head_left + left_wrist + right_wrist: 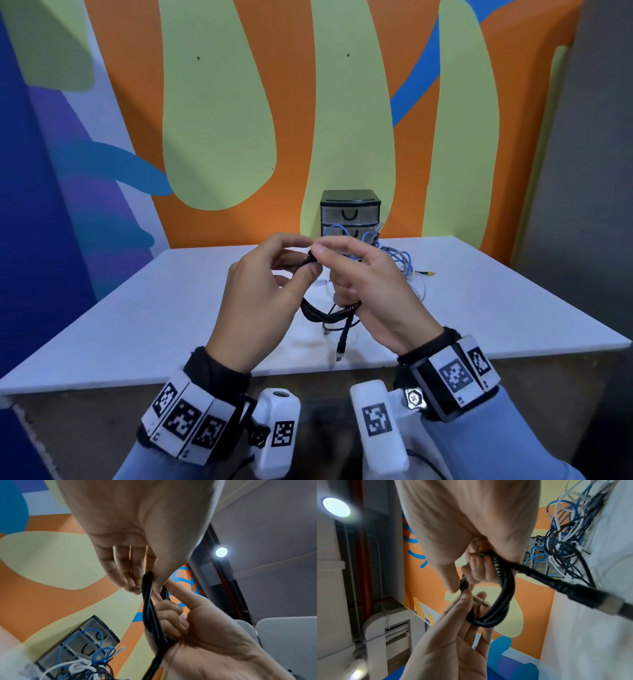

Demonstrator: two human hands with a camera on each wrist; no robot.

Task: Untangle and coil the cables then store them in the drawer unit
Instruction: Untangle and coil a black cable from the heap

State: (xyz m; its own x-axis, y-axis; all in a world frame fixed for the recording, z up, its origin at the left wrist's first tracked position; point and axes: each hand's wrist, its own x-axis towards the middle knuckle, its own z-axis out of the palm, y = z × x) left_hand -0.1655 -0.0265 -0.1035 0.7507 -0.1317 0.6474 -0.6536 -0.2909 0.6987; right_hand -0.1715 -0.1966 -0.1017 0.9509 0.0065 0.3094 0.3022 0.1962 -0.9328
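We hold the black cable looped between our hands: left hand pinching it, right hand gripping it.

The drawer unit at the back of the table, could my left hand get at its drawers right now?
Probably not yet. The left hand is gripping the black cable together with the right hand, and a tangle of blue and white cables lies right in front of the drawer unit.
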